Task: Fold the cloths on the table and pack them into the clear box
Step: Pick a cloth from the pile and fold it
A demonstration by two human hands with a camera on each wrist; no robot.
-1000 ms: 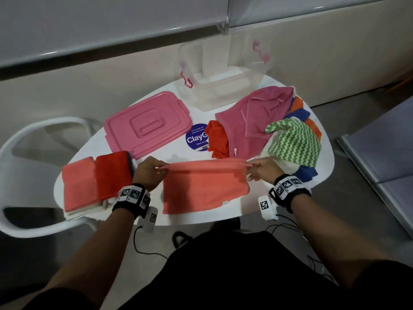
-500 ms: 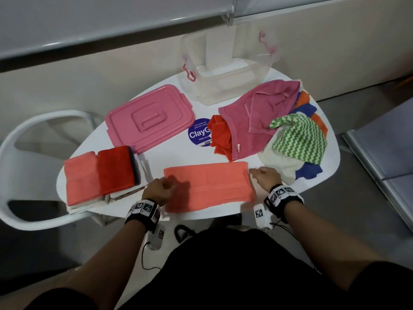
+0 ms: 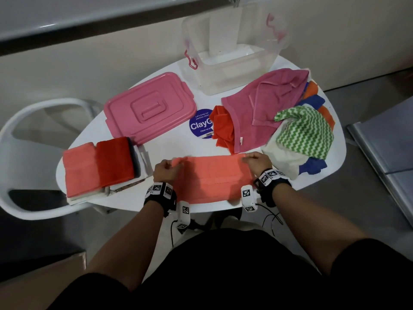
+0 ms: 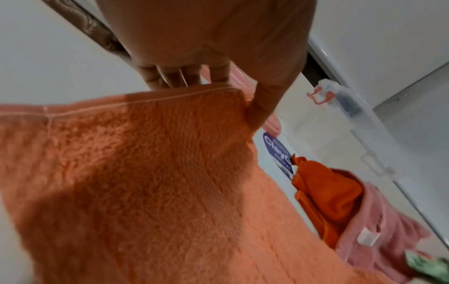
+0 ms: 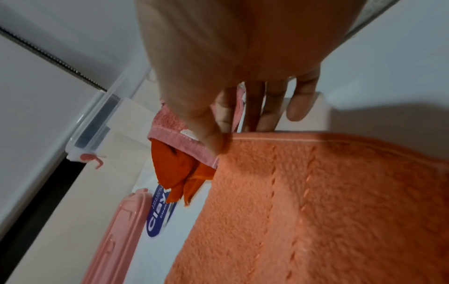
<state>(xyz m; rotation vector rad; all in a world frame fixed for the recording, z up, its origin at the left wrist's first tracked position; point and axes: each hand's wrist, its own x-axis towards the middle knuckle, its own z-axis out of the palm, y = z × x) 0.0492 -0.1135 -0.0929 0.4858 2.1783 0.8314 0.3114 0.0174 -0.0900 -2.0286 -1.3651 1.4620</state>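
Left hand point(image 3: 166, 173): the far left corner of the coral towel point(image 3: 212, 177) was pinched between thumb and curled fingers, seemingly so the edge could be drawn over for another fold.
Right hand point(image 3: 257, 163): the far right corner was pinched between thumb and forefinger, the other fingers extended behind the hem, so that both corners were kept level.
Coral towel: it was laid flat at the near edge of the white table point(image 3: 165, 151), between the wrists, already folded to a long strip.
Folded stack point(image 3: 100, 166): coral and red cloths were piled at the near left, judged finished and waiting to be packed.
Unfolded heap point(image 3: 288, 121): pink, orange, green-zigzag, white and blue cloths were left crumpled at the right, within reach.
Pink lid point(image 3: 149, 110): it was set aside beyond the stack, so the box was kept open.
Clear box point(image 3: 232, 59): it was placed at the far edge, no cloths seen inside.
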